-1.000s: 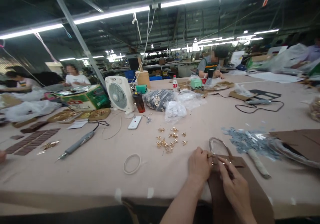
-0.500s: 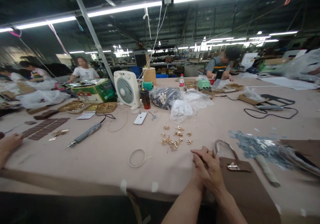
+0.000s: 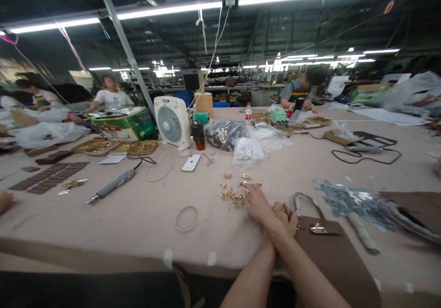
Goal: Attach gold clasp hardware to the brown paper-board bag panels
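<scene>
My forearms cross, the right over the left. My right hand reaches leftward to a small pile of gold-coloured metal fittings. Its fingers are apart, with the tips at the pile's right edge; whether they touch a piece is hard to see. My left hand is closed beside a brown bag panel, its fingers around the near end of the plastic-wrapped handle. Part of that grip is hidden. A shiny metal clasp sits on the panel's strap.
A roll of tape and a grey electric screwdriver lie to the left. Grey pieces spread at right beside a wrapped rod. Behind stand a phone, fan and plastic bags. Co-workers sit farther back.
My right hand has moved left and forward from above my left hand to the gold fittings. My left hand stays by the handle. The view has shifted slightly.
</scene>
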`<state>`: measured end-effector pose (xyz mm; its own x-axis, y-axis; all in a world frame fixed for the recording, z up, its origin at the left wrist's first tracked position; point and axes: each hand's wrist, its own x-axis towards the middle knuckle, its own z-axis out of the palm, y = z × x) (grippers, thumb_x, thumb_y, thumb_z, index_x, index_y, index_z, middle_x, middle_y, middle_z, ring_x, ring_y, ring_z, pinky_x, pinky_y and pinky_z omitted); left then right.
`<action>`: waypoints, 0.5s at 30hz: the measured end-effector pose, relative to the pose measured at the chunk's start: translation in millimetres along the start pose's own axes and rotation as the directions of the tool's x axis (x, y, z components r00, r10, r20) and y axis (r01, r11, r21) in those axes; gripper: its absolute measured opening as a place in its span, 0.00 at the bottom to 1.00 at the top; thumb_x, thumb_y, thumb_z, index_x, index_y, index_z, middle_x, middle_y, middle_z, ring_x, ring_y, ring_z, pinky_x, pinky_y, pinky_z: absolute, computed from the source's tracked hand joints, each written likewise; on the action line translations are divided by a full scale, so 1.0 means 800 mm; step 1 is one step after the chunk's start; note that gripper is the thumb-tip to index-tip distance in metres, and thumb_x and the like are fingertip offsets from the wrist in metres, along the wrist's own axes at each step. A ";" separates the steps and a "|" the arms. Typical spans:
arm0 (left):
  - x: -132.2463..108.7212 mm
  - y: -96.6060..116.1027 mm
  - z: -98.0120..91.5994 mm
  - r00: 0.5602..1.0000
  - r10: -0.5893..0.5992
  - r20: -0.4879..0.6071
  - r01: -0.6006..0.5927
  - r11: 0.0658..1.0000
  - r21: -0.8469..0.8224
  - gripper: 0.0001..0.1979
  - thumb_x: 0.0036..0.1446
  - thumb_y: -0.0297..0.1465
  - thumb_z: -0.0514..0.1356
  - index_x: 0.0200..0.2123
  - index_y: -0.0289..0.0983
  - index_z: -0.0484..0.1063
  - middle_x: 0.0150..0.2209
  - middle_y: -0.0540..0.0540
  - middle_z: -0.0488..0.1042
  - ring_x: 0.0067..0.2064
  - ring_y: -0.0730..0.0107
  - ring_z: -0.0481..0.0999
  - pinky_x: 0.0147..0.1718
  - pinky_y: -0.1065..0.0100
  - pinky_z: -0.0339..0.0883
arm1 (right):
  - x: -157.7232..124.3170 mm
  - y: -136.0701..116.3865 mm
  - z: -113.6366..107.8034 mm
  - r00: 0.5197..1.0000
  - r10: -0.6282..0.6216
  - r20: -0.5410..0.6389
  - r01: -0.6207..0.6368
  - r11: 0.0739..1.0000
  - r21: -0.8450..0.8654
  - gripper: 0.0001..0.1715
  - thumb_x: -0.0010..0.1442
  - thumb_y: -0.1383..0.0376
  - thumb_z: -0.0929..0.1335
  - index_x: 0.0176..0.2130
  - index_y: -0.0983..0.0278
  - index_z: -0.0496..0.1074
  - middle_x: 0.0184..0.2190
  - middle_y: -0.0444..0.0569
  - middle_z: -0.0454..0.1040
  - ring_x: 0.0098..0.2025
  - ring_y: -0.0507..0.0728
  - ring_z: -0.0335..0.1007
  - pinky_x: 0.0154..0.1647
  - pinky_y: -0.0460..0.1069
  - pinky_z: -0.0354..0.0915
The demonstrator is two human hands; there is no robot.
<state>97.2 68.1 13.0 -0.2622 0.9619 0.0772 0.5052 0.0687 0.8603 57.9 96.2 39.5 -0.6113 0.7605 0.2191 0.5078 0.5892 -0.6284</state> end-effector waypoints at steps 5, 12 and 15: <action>0.002 0.000 -0.003 0.999 0.010 0.037 -0.012 0.999 0.043 0.11 0.64 0.39 0.59 0.32 0.40 0.74 0.39 0.44 0.74 0.43 0.61 0.74 0.54 0.59 0.68 | 0.011 0.003 0.006 0.983 -0.049 0.176 0.059 0.997 -0.056 0.35 0.52 0.70 0.71 0.59 0.58 0.75 0.67 0.56 0.66 0.70 0.69 0.57 0.69 0.64 0.56; -0.007 -0.001 -0.007 0.998 0.052 0.030 -0.053 0.998 0.024 0.11 0.64 0.41 0.60 0.40 0.40 0.76 0.47 0.40 0.75 0.48 0.58 0.76 0.58 0.59 0.66 | 0.038 0.021 0.007 0.941 -0.171 0.293 0.169 0.985 0.033 0.32 0.49 0.63 0.77 0.55 0.59 0.78 0.62 0.56 0.72 0.66 0.67 0.64 0.68 0.60 0.59; -0.006 -0.001 -0.005 0.998 0.063 0.017 -0.063 0.997 0.037 0.11 0.64 0.40 0.60 0.38 0.40 0.76 0.47 0.41 0.74 0.49 0.57 0.75 0.59 0.57 0.65 | 0.041 0.021 0.008 0.940 -0.188 0.283 0.183 0.982 0.045 0.25 0.51 0.67 0.75 0.50 0.60 0.80 0.61 0.55 0.73 0.64 0.65 0.66 0.67 0.57 0.59</action>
<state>94.7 61.9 13.9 -0.2159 0.9687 0.1222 0.5507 0.0175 0.8345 42.8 129.3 31.5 -0.8423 0.5270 0.1134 0.3595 0.7059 -0.6104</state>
